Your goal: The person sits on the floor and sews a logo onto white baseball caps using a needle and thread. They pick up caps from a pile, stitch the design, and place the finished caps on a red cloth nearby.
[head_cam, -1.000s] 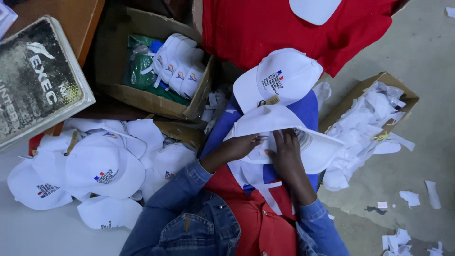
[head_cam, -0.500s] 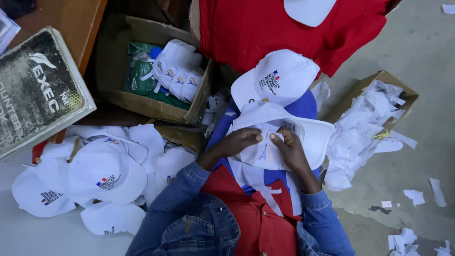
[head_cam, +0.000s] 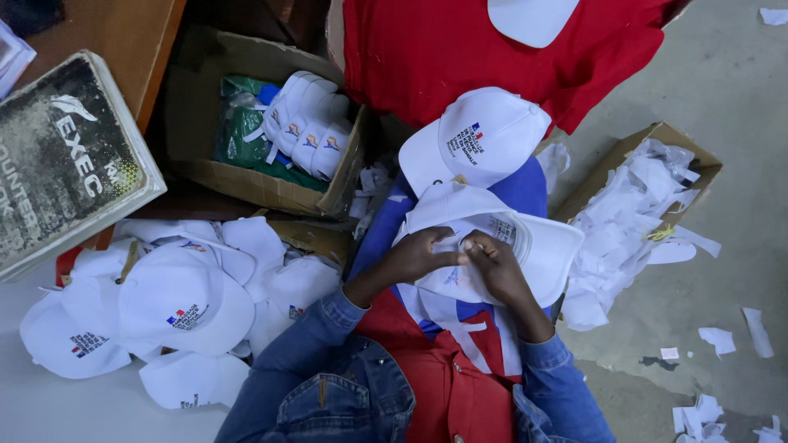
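Work item: white cap (head_cam: 525,238), lying on the person's lap, inside facing up, brim pointing right. Both hands are on it near the centre.

Left hand (head_cam: 419,258): fingers curled together, tips pinching the inner lining of the cap. Right hand (head_cam: 492,267): fingers bent and closed on the same spot, thumb side touching the left hand's fingertips. What sits between the tips is too small to tell; prob. a paper insert or label.

Surroundings: a second white cap w/ small printed logo (head_cam: 480,139) rests just beyond the worked one, crown up. Pile of like caps (head_cam: 176,303) to the left on the pale floor. Cardboard box of stacked caps (head_cam: 308,127) at upper left. Cardboard box of white paper scraps (head_cam: 648,205) to the right, near the right hand. Red garment (head_cam: 460,49) at top.

Procedure notes (judgement):
1. Keep the cap flat on the lap; don't crush the crown.
2. Pinch close to the lining, pull evenly, avoid tearing fabric.
3. Drop waste paper into the scrap box at right, not on the floor.
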